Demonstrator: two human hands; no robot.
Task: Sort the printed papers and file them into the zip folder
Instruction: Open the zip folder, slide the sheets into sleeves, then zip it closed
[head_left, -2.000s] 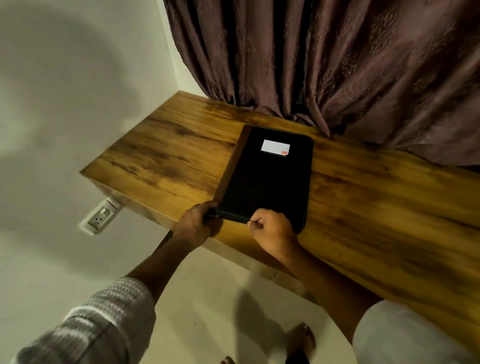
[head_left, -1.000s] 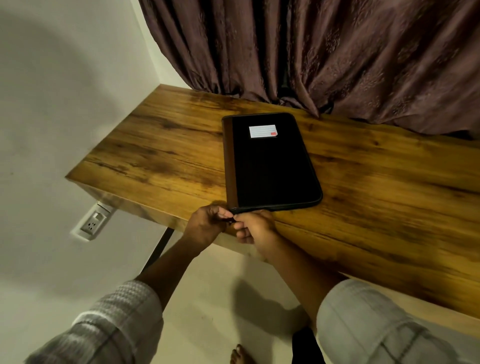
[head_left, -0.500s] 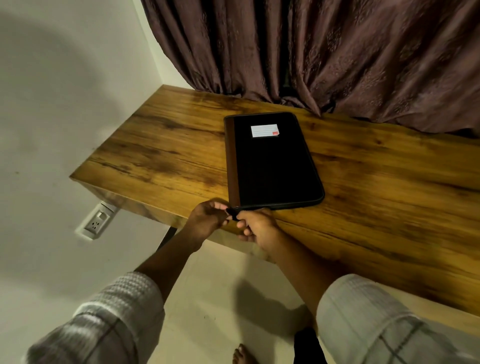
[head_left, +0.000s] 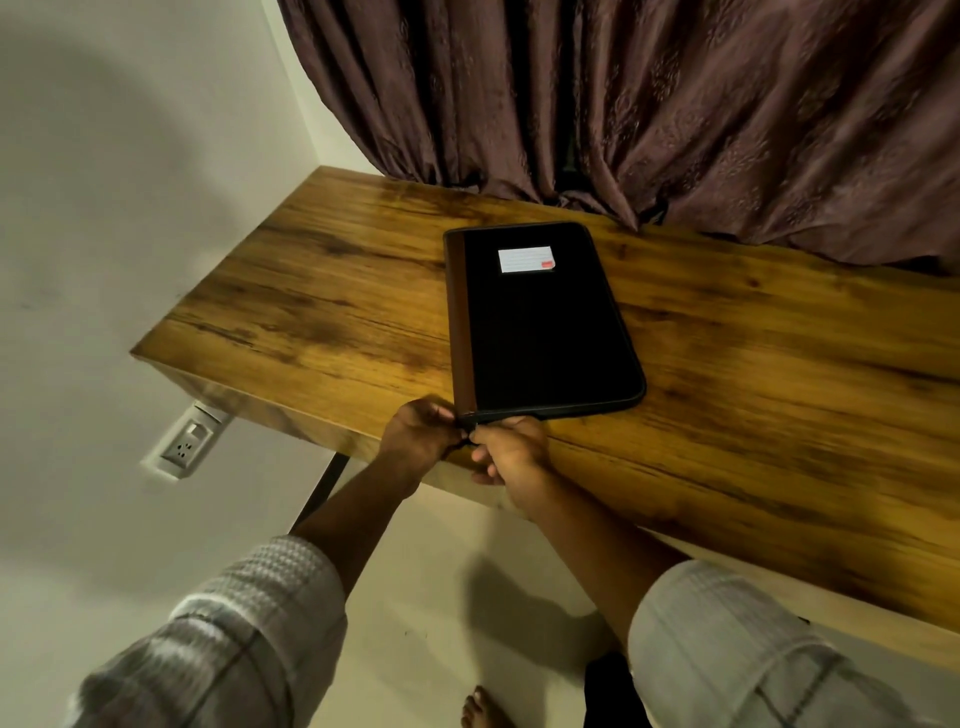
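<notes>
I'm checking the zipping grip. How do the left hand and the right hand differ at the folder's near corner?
The left hand is left of the near left corner of the zip folder and grips the corner itself; the right hand is below the near edge and pinches a small dark tab there, probably the zip pull. Both have curled fingers and meet at that corner.

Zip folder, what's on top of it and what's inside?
On top of the zip folder: a white label near the far end. It lies closed, so its inside is hidden. The left hand and the right hand pinch its near corner.
</notes>
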